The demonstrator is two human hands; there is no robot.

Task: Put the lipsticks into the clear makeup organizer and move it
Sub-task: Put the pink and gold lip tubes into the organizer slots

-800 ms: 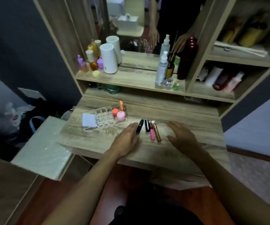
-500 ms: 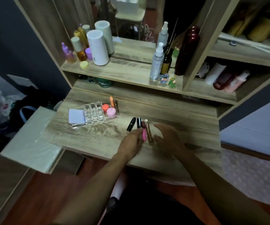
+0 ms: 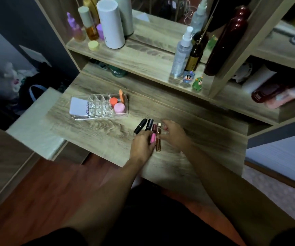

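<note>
From the head camera, four lipsticks lay side by side on the wooden bench (image 3: 107, 132): two black lipsticks (image 3: 140, 126) at the left, then a pink lipstick (image 3: 153, 135), then a gold-capped tube (image 3: 158, 137). The left hand (image 3: 142, 146) rested over the near ends of the black and pink ones, its fingers (image 3: 150, 134) curled close together on the pink lipstick; whether they actually pinched it could not be told. The right hand (image 3: 174, 134) sat just right of the gold-capped tube, fingers loosely bent and slightly spread, fingertips touching or nearly touching the tube. The clear makeup organizer (image 3: 99, 108) stood on the bench to the left of the lipsticks, apart from them, holding a pale card, an orange-lidded jar (image 3: 113, 100) and a pink-lidded jar (image 3: 119, 107). Its middle compartments looked empty. Bottles stood on the shelf (image 3: 143, 55) above.
</note>
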